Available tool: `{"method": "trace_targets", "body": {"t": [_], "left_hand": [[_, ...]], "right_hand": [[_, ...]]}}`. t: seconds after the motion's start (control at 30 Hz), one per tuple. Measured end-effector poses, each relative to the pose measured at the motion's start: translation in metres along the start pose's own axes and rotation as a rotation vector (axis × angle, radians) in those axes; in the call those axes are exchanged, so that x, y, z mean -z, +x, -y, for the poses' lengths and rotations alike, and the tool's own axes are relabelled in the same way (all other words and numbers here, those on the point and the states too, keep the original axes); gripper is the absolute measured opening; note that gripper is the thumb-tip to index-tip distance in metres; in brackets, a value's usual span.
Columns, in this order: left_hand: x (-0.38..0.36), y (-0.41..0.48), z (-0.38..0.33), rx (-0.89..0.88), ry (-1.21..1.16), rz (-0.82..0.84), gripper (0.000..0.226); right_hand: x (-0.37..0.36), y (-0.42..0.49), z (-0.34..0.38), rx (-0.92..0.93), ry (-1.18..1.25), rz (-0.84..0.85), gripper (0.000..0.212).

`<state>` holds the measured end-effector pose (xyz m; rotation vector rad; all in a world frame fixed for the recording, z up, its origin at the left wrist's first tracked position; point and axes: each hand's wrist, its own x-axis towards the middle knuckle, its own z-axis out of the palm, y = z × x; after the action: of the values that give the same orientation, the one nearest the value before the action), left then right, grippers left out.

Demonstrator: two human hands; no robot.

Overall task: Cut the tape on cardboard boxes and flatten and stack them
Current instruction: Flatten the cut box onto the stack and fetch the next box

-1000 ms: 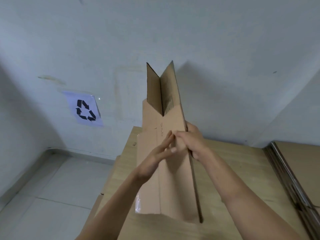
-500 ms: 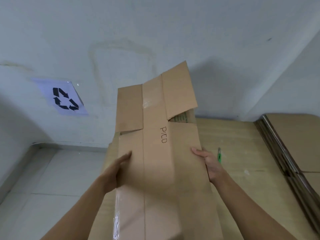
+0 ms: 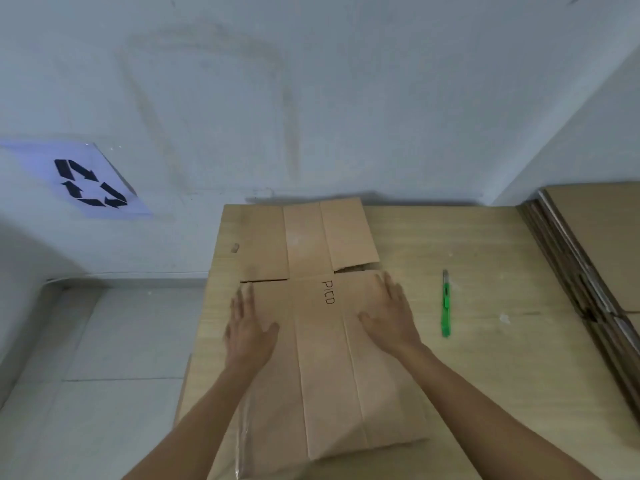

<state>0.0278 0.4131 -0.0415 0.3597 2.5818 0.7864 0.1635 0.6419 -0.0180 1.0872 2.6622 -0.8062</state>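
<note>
One flattened cardboard box (image 3: 322, 341) lies on the desk (image 3: 485, 341); both hands, left (image 3: 249, 330) and right (image 3: 389, 315), press it with straight fingers; one green cutter (image 3: 446, 306) lies beside

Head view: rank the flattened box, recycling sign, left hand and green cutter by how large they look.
1. flattened box, by far the largest.
2. recycling sign.
3. left hand; it is nearer the camera than the sign, so the gap between these two is unsure.
4. green cutter, the smallest.

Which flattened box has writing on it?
The box pressed under the left hand and right hand, lettered PICD; the stack at the right shows none.
</note>
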Motion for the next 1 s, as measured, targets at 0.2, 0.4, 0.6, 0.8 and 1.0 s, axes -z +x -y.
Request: {"method": "trace_targets", "body": {"t": [0.2,0.4,0.6,0.8,1.0], "left_hand": [[-0.061,0.018,0.003,-0.328,0.263,0.093,0.07],[-0.084,0.021,0.017,-0.356,0.439,-0.049,0.071],[-0.081,0.023,0.013,-0.355,0.396,0.025,0.07],[-0.042,0.017,0.015,0.127,-0.002,-0.15,0.083],[-0.008,0.04,0.003,0.386,-0.489,-0.215,0.071]], "right_hand": [[-0.064,0.019,0.005,0.172,-0.225,0.064,0.071],[-0.101,0.026,-0.01,0.193,-0.33,-0.12,0.074],[-0.099,0.026,-0.009,0.15,-0.333,-0.102,0.073],[-0.07,0.024,0.002,-0.239,0.002,-0.138,0.082],[-0.011,0.038,-0.008,-0.453,0.543,-0.047,0.062]]}}
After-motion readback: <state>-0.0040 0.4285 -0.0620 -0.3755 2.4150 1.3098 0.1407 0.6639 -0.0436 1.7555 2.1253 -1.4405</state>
